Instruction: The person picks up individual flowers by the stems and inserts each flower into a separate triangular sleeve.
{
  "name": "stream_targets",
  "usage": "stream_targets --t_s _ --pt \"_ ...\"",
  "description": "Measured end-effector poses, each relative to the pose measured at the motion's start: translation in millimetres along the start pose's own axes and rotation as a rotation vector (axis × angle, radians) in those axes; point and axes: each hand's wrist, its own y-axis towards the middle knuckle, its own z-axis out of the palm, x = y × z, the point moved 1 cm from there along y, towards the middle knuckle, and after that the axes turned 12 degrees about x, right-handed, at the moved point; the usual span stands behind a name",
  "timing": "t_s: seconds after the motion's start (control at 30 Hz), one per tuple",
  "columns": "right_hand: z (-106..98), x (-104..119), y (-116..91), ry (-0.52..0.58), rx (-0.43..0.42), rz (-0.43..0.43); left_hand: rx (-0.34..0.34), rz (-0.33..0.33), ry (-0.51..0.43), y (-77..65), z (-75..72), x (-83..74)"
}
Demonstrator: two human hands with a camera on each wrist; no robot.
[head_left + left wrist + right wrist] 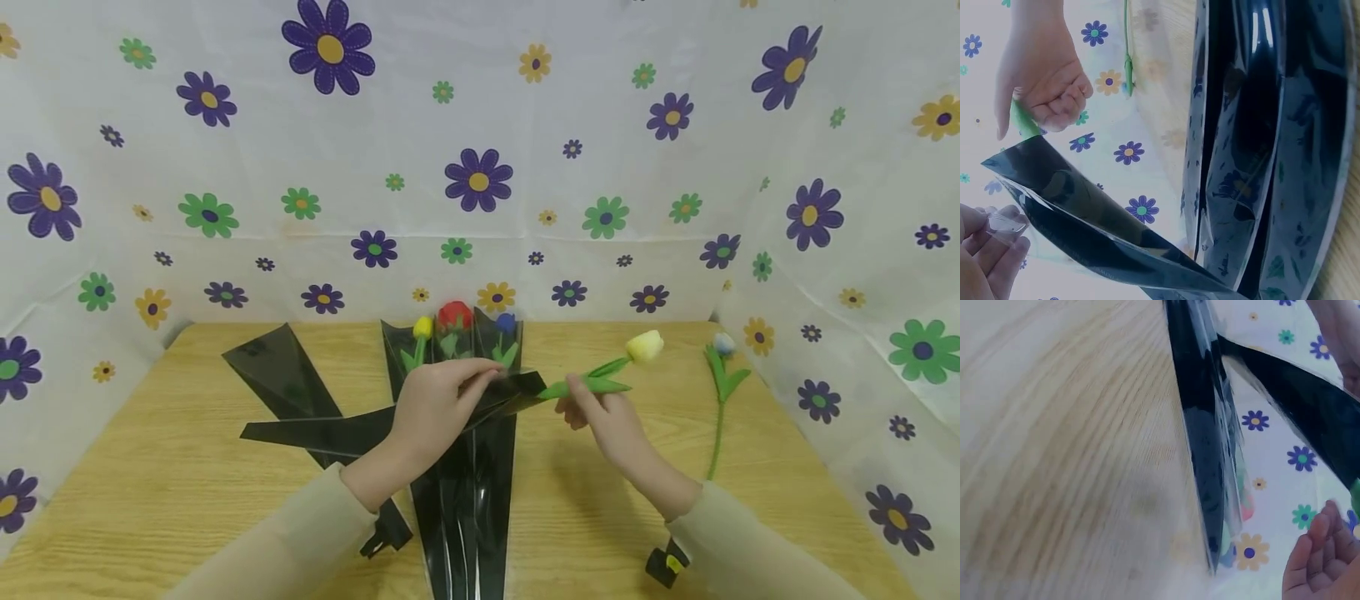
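Note:
A black flower sleeve (322, 432) with clear plastic on one face slants above the table. My left hand (435, 408) pinches its clear edge near the open mouth, also seen in the left wrist view, where the left hand (985, 256) is at the lower left. My right hand (609, 425) holds a pale yellow tulip (645, 346) by its green stem and leaves, just outside the mouth. The tulip's lower stem is hidden inside the sleeve. In the right wrist view, the right hand (1322, 559) has curled fingers beside the sleeve mouth.
Three sleeved flowers lie side by side under the held sleeve: a yellow tulip (423, 327), a red rose (454, 315) and a blue flower (506, 322). Another black sleeve (281, 375) lies at left. A pale blue tulip (723, 343) lies at right on the wooden table (150, 450).

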Motion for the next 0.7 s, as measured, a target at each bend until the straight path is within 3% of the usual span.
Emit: stream_targets --t_s 0.17,0.27,0.5,0.7 --pt "-12.3 -8.6 -2.2 0.278 -0.064 0.148 0.019 -0.023 -0.004 -1.5 0.0 2.1" --pt "-20.8 -11.8 -3.6 0.424 -0.070 0.181 0.022 -0.024 0.003 -2.3 0.1 3.1" --pt "-35.7 -15.6 -13.7 0.535 -0.097 0.270 0.026 -0.018 0.015 -4.0 0.8 3.7" --pt "-42.4 -15.9 -16.7 0.720 -0.134 0.348 0.046 -0.015 0.050 -5.9 5.5 2.7"
